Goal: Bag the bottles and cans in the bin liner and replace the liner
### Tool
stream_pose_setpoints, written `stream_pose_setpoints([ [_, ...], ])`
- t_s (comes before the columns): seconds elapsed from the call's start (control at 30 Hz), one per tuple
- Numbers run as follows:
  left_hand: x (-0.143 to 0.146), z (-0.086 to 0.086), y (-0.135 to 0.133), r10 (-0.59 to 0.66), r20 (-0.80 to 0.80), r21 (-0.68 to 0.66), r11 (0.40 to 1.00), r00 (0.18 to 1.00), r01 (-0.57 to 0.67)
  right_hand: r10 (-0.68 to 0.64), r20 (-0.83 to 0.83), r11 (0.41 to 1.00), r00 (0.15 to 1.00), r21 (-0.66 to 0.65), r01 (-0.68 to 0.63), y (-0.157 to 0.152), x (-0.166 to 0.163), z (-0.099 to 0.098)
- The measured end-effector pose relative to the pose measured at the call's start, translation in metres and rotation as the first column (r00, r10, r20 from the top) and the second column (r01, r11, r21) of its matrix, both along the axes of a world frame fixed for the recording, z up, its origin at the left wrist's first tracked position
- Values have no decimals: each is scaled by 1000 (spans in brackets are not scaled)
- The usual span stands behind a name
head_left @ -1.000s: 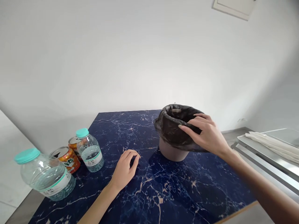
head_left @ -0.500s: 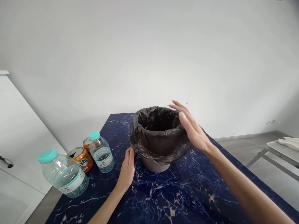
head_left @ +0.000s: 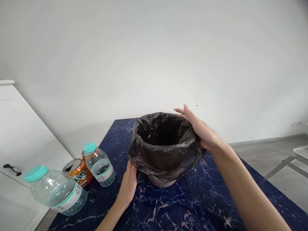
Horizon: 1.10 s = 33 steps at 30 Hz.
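Observation:
A grey-brown bin (head_left: pixel 160 183) stands upright on the dark blue marbled table, lined with a black trash bag (head_left: pixel 163 160) folded over its rim and hanging loosely around the outside. The bag's mouth is open, and the inside is dark. My right hand (head_left: pixel 202 130) rests along the right side of the rim against the bag, open, with fingers stretched toward the far edge. Low on the left, my left hand (head_left: pixel 128 186) touches the bag's hanging hem with straight fingers; its fingertips are partly hidden under the plastic.
To the left stand two clear water bottles with turquoise caps, a nearer one (head_left: pixel 56 192) and a farther one (head_left: pixel 100 166). An orange can (head_left: pixel 79 173) sits between them, another can partly hidden behind. A white cabinet (head_left: pixel 21 134) is at left, a grey stand (head_left: pixel 286 163) at right.
My right hand has come down from above the rim onto the bag's right side. The left hand stays at the hem. The view has shifted slightly, bringing the bin's opening closer.

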<state>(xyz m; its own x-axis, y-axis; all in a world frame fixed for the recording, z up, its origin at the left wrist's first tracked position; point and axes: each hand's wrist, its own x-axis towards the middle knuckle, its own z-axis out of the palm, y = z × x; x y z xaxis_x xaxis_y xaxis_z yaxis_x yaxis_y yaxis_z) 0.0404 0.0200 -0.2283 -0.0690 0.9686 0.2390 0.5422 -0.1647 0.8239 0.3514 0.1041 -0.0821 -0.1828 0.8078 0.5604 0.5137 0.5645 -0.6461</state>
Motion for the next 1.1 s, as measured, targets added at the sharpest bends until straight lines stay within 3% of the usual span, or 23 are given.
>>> stream_pose_setpoints([
  [0.07,0,0,0,32,-3,-51,998,999,-32,126,-187,966,974,-200,-163,-1,3,4],
  [0.17,1,3,0,38,26,-103,994,999,-35,140,-306,935,942,-272,-227,-2,8,13],
  [0.33,3,9,2,0,89,-61,998,996,6,72,-399,976,914,-160,-147,-12,13,25],
  [0.53,4,11,1,7,70,-40,999,998,-4,22,-326,1000,945,-2,-23,-39,8,42],
  [0.83,-1,4,0,-10,-6,-56,998,1000,10,95,-225,977,970,207,-48,-78,9,57],
  [1.1,0,7,-4,-59,19,-85,995,998,61,132,-206,975,970,206,-89,-95,-6,55],
])
